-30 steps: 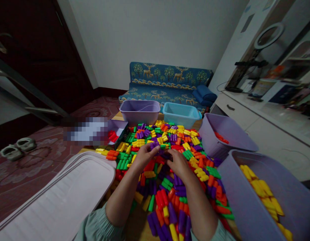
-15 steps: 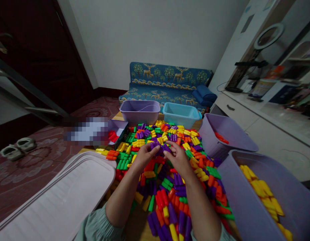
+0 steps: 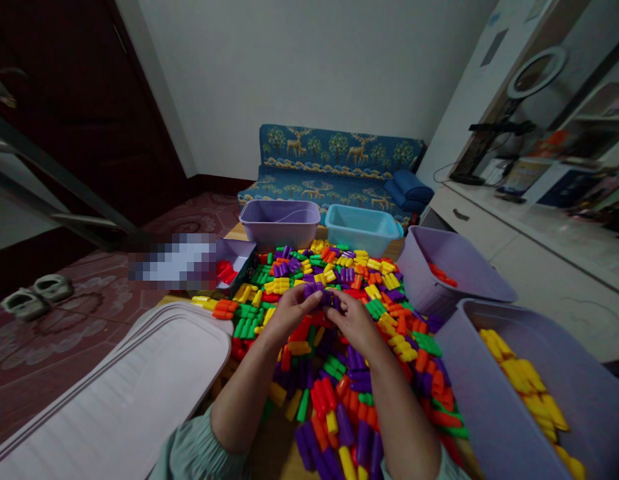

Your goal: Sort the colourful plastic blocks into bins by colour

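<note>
My left hand [image 3: 288, 311] and my right hand [image 3: 353, 319] meet over the middle of a big heap of plastic blocks [image 3: 339, 373] in purple, green, yellow, orange and red. Both hands pinch a small cluster of purple blocks [image 3: 320, 293] held between their fingertips, just above the heap. My forearms reach in from the bottom edge, in pale green sleeves.
A purple bin [image 3: 519, 427] holding yellow blocks stands at the right, another purple bin [image 3: 454, 267] with red blocks behind it. An empty-looking purple bin [image 3: 279, 223] and a blue bin [image 3: 362, 227] stand at the back. A white lid [image 3: 124, 393] lies left, near a small box of red blocks [image 3: 229, 263].
My right hand lifted from the heap, brought purple blocks up to the left hand, and now presses them against the cluster there. The left hand stayed nearly still.
</note>
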Demonstrator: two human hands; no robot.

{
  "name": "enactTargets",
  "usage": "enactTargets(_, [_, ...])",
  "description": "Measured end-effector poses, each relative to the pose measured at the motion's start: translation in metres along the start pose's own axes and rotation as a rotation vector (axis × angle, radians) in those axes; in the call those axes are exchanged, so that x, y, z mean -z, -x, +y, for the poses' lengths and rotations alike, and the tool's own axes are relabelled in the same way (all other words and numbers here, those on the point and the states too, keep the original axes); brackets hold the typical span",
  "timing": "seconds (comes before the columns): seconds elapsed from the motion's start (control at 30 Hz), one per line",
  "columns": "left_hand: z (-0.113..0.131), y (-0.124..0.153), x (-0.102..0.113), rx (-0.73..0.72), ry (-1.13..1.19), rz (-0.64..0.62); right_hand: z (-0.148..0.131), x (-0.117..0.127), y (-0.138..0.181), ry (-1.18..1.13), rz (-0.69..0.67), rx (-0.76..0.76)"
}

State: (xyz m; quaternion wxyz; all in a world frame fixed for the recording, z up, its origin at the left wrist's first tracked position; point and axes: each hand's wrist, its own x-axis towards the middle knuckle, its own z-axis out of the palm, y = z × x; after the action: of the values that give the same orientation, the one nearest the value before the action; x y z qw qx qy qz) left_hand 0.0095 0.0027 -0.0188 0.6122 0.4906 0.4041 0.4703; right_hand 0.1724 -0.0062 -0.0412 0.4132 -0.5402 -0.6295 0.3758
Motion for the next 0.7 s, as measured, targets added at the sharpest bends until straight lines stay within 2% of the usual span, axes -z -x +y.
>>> enactTargets(0.13, [0.003,0.002,0.000,-0.013,-0.010,0.031,-0.001,0.002,-0.002,0.006,0.010,0.017])
enactTargets(0.7, [0.004,0.002,-0.001,-0.020,-0.035,-0.011,-0.010,0.004,0.001,-0.018,-0.013,0.031])
